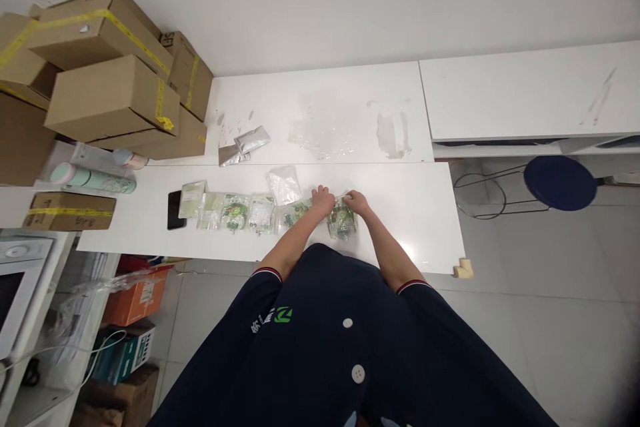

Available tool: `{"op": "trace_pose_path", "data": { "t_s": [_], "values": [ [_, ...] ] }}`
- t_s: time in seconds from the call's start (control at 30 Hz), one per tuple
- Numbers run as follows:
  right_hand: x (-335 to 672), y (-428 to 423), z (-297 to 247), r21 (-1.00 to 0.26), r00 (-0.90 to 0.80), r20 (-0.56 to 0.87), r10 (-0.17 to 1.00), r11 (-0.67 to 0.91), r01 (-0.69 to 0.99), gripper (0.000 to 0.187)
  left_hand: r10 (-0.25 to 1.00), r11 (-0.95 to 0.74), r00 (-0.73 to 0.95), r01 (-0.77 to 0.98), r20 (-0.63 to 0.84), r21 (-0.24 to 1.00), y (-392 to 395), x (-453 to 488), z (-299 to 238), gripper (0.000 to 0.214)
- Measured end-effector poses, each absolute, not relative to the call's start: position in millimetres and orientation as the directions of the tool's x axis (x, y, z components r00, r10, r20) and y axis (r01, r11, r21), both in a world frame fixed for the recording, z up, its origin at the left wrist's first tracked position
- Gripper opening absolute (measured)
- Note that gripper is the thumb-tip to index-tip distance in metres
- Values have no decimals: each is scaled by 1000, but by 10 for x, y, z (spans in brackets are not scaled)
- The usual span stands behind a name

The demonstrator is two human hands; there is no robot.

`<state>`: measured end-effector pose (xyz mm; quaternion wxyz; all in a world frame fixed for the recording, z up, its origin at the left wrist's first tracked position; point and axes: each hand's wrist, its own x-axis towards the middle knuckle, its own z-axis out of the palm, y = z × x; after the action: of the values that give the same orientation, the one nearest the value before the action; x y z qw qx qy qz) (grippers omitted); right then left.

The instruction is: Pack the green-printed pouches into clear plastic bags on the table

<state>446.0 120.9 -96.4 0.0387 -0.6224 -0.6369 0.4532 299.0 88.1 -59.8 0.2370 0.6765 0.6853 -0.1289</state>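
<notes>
On the white table lies a row of clear plastic packets with green-and-white printing. At the right end is a green packet, with both hands at its upper edge. My right hand pinches its upper right corner. My left hand is closed at its upper left side, over the gap to the neighbouring packet; its fingertips are partly hidden. Just above the row rests a clear, whitish plastic bag. A pale green packet sits at the row's left end, partly over a black phone.
Silver foil pouches lie farther back on the table. Stacked cardboard boxes and a mint-green bottle stand at left. Beyond the table's right end is a blue stool. A foam guard covers the front right corner.
</notes>
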Motion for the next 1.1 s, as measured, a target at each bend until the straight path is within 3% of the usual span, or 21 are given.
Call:
{"op": "trace_pose_path", "data": {
  "t_s": [0.13,0.23,0.4,0.53,0.67,0.77,0.9,0.97,1.1],
  "values": [
    [4213,1101,-885,-464,-134,-364,922,-55,884,25,883,65,-3,991,-469,116,848,2970,-682,33],
    [4120,984,-861,-339,-235,-280,931,132,931,26,887,101,-22,984,-461,146,855,2928,-696,32],
    [4162,1190,-871,-404,-340,-492,802,136,905,20,880,59,37,981,-474,185,891,2846,-684,32],
    [4097,1751,-754,-419,-367,-524,768,142,897,21,873,65,50,974,-486,217,907,2801,-636,32],
    [3709,2389,-585,-440,-337,-321,885,176,881,31,944,101,36,915,-329,390,902,2609,-519,29],
    [3329,2763,-599,-419,-409,-151,900,316,851,42,961,244,-148,857,-235,454,930,2165,-422,30],
    [2984,3012,-815,-321,-499,-159,852,434,842,62,832,554,-502,751,-235,360,1019,1189,-347,34],
    [2910,3055,-906,-306,-490,-220,844,417,856,52,751,660,-612,699,-246,276,1093,691,-347,35],
    [2960,3109,-880,-366,-395,-314,863,273,890,25,752,654,-630,750,-196,99,1387,-19,-454,50]
  ]
}}
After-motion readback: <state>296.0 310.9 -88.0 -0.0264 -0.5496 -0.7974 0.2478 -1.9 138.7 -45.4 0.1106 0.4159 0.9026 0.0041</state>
